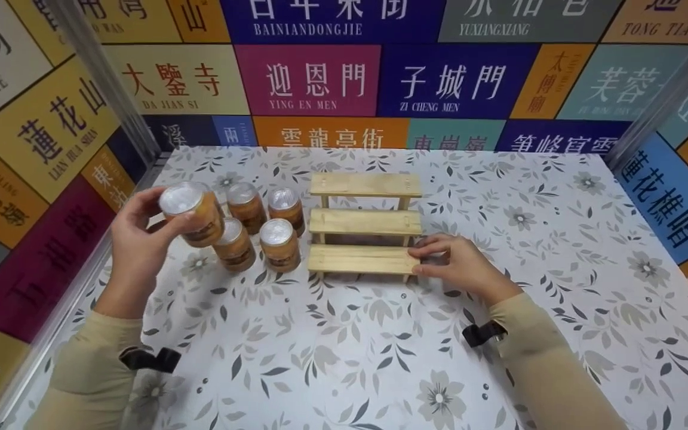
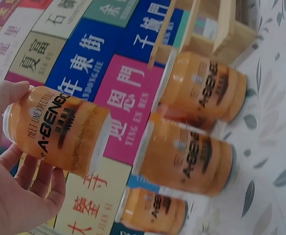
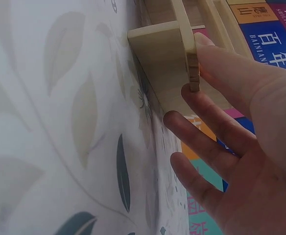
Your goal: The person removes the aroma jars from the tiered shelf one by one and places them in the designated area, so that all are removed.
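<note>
While left hand [image 1: 141,239] fingers gripped one can [image 1: 192,214], right hand [image 1: 460,263] fingers, loosely spread, steadied stepped rack [image 1: 365,224]; shelves bare, four cans [image 1: 260,230] waited on table [image 1: 380,358].

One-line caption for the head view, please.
Left hand lifts an orange silver-lidded can; right hand steadies a three-step wooden rack.

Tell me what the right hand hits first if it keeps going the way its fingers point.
The right hand points left, fingertips already at the right end of the wooden rack's lowest step. It would likely push that step first; the cans lie beyond.
</note>
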`<action>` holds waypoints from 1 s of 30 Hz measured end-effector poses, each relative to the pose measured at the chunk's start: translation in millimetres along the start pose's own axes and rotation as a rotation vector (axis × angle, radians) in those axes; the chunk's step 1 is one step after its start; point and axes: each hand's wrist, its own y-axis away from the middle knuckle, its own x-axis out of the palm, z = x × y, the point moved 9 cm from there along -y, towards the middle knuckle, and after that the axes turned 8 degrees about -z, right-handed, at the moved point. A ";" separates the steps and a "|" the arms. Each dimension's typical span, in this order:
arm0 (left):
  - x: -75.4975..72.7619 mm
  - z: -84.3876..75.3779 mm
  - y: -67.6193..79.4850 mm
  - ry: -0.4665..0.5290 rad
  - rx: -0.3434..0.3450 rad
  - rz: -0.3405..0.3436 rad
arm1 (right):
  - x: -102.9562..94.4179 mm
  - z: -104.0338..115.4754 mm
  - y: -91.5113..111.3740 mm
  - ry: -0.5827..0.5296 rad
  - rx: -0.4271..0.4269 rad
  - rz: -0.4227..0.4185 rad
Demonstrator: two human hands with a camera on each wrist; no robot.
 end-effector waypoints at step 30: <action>-43.3 121.1 -19.8 -0.324 -0.262 -0.072 | -2.9 6.6 -0.2 0.094 -0.025 0.005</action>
